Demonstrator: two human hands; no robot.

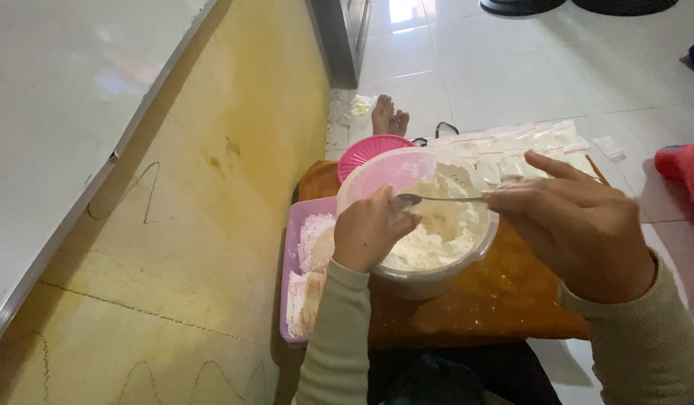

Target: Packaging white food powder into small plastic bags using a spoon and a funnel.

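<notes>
Right hand (579, 225) pinching spoon (437, 199), left hand (371, 229) fisted

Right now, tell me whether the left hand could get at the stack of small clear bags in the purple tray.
Probably yes. The left hand hovers at the white tub's near rim, right beside the purple tray, and nothing covers the bags. Its fingers seem to pinch something small, though.

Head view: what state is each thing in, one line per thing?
Tub: open, part full of white powder.
Pink lid: off, lying behind the tub.
Spoon: held level over the powder by the right hand.
Left hand: closed at the tub's rim; what it holds is hidden.
Pink tray: holds stacked small bags.
</notes>
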